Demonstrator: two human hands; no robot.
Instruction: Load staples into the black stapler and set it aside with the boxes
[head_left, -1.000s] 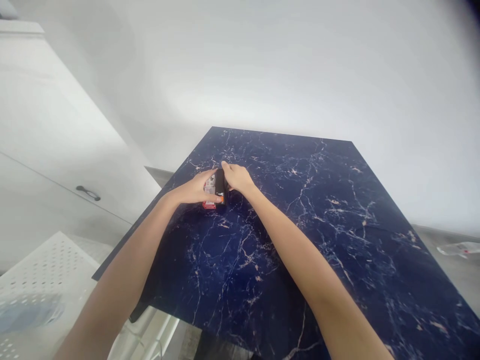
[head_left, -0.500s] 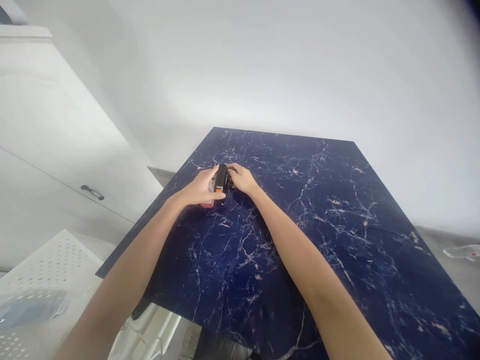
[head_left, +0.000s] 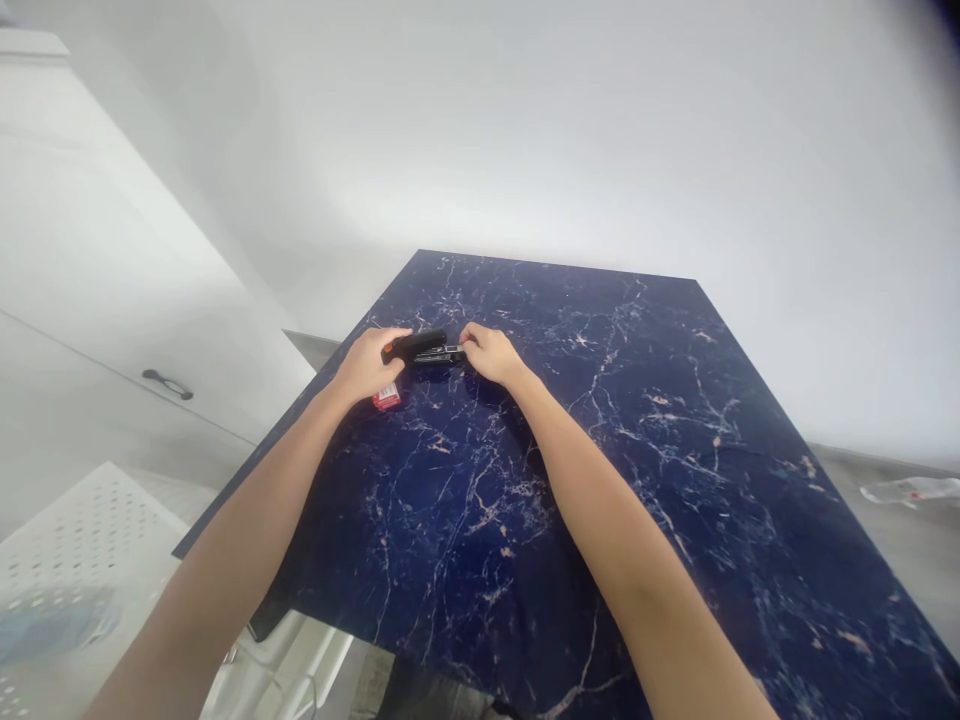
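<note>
- Head view: stapler [head_left: 416,345] between the two hands towards the far left edge of the table [head_left: 465,520], lying crosswise; top [head_left: 427,341] parted from base [head_left: 442,355], metal showing in the gap (hard to say whether resting on the surface or held slightly off).
- Left hand [head_left: 366,365]: closed round the orange-marked end of the stapler, thumb on the near side, apparently a firm grasp.
- Right hand [head_left: 489,353]: fingertips bunched at the opposite end, by the tip of the base; cannot tell whether pinching or merely touching (small and partly hidden there).
- Box [head_left: 387,397]: red, just beneath the left hand, partly covered by it.
- Possible trouble: a nipped fingertip, caused by pressing the top down with the right fingers so near the gap.
- Also possible: stapler twisting or sliding, from uneven force at its two ends or a loosened left grip; box knocked aside, from a low sweep of the left hand.
- Pose: both forearms stretched forward and slanting inward, left [head_left: 262,520] from lower left, right [head_left: 600,490] from lower right; right wrist bent, back of the hand upward, fingers pointing left.
</note>
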